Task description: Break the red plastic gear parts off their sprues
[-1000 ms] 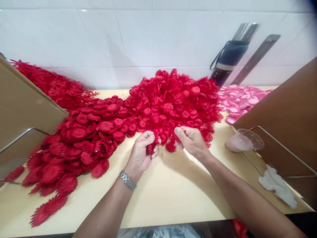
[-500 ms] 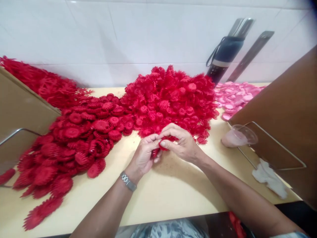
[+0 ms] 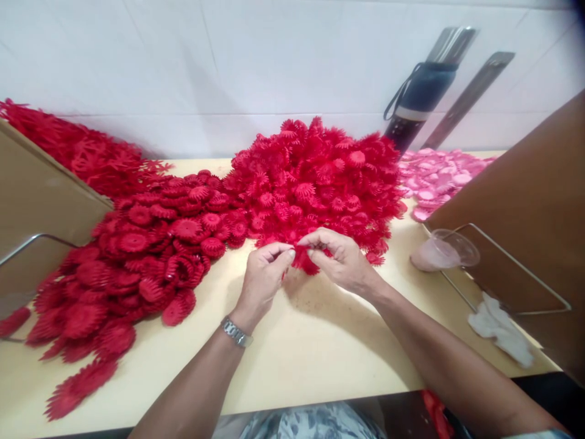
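Between my two hands is a small red petal piece [image 3: 305,261] with a fringed look. My left hand [image 3: 266,271], a metal watch on its wrist, pinches the piece's left side between thumb and forefinger. My right hand [image 3: 340,259] pinches the right side, its fingertips close to the left ones. Both hands are just above the table, in front of a tall heap of red fringed petal pieces [image 3: 315,177]. To the left spreads a pile of red round scalloped pieces [image 3: 134,244], many lying in stacks. The exact shape of the held piece is partly hidden by my fingers.
Pink scalloped pieces [image 3: 441,177] lie at the back right, near a dark blue bottle [image 3: 423,91] and a metal ruler [image 3: 473,100] leaning on the wall. Cardboard panels [image 3: 525,213] flank both sides. A plastic cup [image 3: 439,251] and crumpled tissue [image 3: 500,329] sit right.
My hands have drawn slightly apart, and more of the red piece now shows, hanging between the fingertips. The left fingers have turned into a thumb-and-forefinger pinch. The view has shifted slightly.
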`<act>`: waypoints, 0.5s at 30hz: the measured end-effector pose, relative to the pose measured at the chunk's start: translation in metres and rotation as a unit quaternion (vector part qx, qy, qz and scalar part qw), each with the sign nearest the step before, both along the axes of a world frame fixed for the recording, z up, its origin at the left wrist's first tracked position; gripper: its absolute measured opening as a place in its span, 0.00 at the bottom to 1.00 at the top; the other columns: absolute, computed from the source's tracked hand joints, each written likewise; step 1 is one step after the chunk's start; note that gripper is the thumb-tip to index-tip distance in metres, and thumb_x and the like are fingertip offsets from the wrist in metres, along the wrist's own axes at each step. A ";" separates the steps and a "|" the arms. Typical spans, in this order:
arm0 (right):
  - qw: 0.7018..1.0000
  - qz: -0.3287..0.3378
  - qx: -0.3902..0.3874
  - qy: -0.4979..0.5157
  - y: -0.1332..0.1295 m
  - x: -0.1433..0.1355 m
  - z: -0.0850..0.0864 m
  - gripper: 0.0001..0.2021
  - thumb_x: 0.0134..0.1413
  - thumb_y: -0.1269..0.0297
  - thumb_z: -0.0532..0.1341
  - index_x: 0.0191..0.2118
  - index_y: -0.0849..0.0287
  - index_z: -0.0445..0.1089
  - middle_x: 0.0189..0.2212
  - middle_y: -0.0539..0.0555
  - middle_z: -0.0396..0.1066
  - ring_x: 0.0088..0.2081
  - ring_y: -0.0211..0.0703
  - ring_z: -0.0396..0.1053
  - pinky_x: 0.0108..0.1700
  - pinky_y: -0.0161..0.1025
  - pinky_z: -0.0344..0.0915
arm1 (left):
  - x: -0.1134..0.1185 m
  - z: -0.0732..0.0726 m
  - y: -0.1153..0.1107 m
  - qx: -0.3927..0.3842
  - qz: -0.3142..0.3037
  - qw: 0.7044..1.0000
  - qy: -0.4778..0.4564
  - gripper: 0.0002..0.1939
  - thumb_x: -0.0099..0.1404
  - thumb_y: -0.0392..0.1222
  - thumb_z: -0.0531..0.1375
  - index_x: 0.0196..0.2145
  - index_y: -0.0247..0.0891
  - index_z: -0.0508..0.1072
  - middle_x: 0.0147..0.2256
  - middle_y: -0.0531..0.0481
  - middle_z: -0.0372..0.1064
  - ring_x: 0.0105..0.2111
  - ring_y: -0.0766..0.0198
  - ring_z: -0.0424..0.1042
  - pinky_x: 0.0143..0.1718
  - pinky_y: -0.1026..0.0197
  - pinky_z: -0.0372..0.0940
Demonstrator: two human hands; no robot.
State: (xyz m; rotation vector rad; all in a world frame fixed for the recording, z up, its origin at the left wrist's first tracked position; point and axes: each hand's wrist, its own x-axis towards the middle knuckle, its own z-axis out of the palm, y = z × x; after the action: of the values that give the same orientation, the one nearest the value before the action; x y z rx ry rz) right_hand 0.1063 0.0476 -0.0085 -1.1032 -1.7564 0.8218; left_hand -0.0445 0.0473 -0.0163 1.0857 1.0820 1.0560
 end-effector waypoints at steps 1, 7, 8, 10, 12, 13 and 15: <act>1.000 0.002 -0.009 -0.001 0.000 -0.001 0.000 0.08 0.50 0.74 0.55 0.35 0.61 0.69 0.30 0.51 0.68 0.31 0.36 0.65 0.34 0.34 0.63 | 0.000 -0.001 0.000 0.005 0.003 1.000 0.008 0.06 0.53 0.39 0.60 0.22 0.35 0.69 0.14 0.59 0.54 0.13 0.76 0.49 0.13 0.71 0.44; 0.999 -0.033 -0.005 -0.006 0.002 -0.001 0.001 0.05 0.52 0.68 0.56 0.27 0.61 0.65 0.22 0.48 0.63 0.24 0.33 0.61 0.27 0.31 0.58 | 0.000 0.004 0.001 -0.014 -0.023 0.999 -0.039 0.07 0.54 0.41 0.60 0.25 0.34 0.71 0.16 0.57 0.57 0.15 0.75 0.52 0.13 0.71 0.47; 0.998 -0.054 0.011 -0.018 0.004 0.002 0.001 0.06 0.53 0.69 0.55 0.27 0.61 0.65 0.21 0.48 0.63 0.24 0.33 0.60 0.27 0.31 0.58 | -0.001 0.006 0.002 -0.033 -0.024 0.997 -0.073 0.07 0.54 0.41 0.60 0.28 0.34 0.71 0.18 0.55 0.60 0.16 0.74 0.55 0.14 0.70 0.50; 0.991 -0.113 0.042 -0.052 0.008 0.013 0.001 0.07 0.54 0.70 0.54 0.28 0.61 0.67 0.21 0.48 0.64 0.23 0.34 0.61 0.26 0.31 0.57 | -0.003 0.009 0.005 -0.072 -0.027 0.987 -0.144 0.08 0.53 0.39 0.58 0.32 0.33 0.72 0.24 0.51 0.66 0.20 0.71 0.61 0.18 0.69 0.56; 0.973 -0.185 0.083 -0.106 0.014 0.027 0.001 0.08 0.54 0.71 0.52 0.30 0.61 0.68 0.22 0.50 0.65 0.24 0.37 0.63 0.27 0.33 0.58 | -0.005 0.010 0.008 -0.104 -0.030 0.976 -0.190 0.12 0.49 0.32 0.57 0.34 0.32 0.71 0.28 0.49 0.69 0.24 0.69 0.66 0.22 0.69 0.60; 0.960 -0.218 0.106 -0.142 0.016 0.035 0.001 0.09 0.53 0.72 0.52 0.31 0.61 0.69 0.24 0.51 0.67 0.26 0.39 0.64 0.29 0.34 0.60 | -0.006 0.010 0.010 -0.114 -0.028 0.973 -0.197 0.15 0.46 0.29 0.56 0.34 0.32 0.71 0.29 0.49 0.69 0.26 0.69 0.67 0.23 0.70 0.60; 0.923 -0.276 0.143 -0.229 0.021 0.049 0.001 0.10 0.51 0.74 0.53 0.34 0.61 0.70 0.29 0.55 0.69 0.32 0.44 0.66 0.36 0.39 0.62 | -0.005 0.007 0.012 -0.112 -0.015 0.977 -0.184 0.19 0.41 0.24 0.54 0.34 0.31 0.71 0.29 0.49 0.70 0.26 0.71 0.68 0.23 0.72 0.60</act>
State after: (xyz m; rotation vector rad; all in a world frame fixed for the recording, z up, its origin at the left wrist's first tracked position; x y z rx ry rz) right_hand 0.1553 0.0688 -0.0071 -1.5624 -1.7159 -0.0478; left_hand -0.0499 0.0597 -0.0097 0.6914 0.8576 1.0339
